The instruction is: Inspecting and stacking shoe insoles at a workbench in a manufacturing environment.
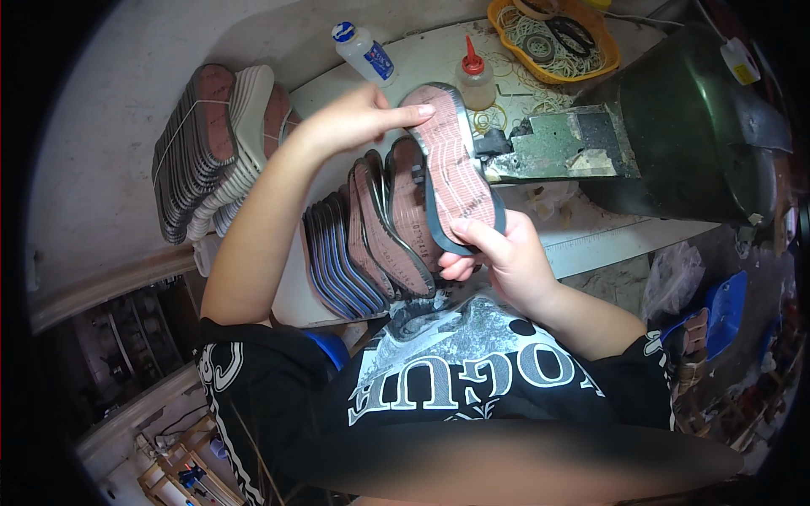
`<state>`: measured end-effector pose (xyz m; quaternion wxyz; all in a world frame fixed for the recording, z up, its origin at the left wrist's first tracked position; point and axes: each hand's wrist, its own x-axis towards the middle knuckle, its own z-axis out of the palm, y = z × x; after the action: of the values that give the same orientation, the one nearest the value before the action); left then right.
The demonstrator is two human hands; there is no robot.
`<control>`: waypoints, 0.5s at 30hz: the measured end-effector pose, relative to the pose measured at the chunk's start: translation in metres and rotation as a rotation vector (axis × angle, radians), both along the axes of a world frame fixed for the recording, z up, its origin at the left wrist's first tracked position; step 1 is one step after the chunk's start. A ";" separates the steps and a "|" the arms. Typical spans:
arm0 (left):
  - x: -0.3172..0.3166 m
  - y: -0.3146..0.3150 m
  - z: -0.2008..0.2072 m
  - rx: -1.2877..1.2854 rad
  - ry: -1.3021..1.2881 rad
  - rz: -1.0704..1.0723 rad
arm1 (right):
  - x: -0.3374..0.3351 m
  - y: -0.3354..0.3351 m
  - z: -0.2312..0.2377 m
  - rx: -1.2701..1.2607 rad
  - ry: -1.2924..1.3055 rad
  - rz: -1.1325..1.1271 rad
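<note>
Both my hands hold one shoe insole (456, 156), pink and lined on its upper face with a dark edge. My left hand (363, 118) grips its far, wider end, thumb pressed on the pink face. Around the near end close the thumb and fingers of my right hand (510, 253); the fingers underneath are partly hidden. The insole is beside the narrow arm (557, 148) of a dark green machine (683, 126). Just left of it, more pink insoles (384, 232) lean in a row on the table.
Tied stacks of insoles (211, 126) stand at the far left. At the back are a white bottle (364, 55) with a blue cap, a red-tipped squeeze bottle (477, 83) and a yellow basket (553, 72) of elastic bands. A clear plastic bag (675, 282) lies at the right.
</note>
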<state>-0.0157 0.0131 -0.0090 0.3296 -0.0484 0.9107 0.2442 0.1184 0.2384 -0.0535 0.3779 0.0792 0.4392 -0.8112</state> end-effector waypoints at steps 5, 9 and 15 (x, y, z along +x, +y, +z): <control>-0.028 0.000 -0.010 0.157 0.833 -0.708 | -0.012 -0.015 0.000 -0.008 -0.018 -0.106; -0.032 0.017 -0.007 0.275 0.427 -0.957 | -0.015 -0.022 0.002 -0.021 -0.053 -0.204; -0.028 0.018 0.016 0.155 0.263 -0.895 | -0.015 -0.022 0.008 -0.030 -0.024 -0.201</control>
<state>-0.0439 0.0308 0.0073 0.2869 0.4050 0.8552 0.1494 0.1039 0.2160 -0.0456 0.3007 0.1267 0.4122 -0.8506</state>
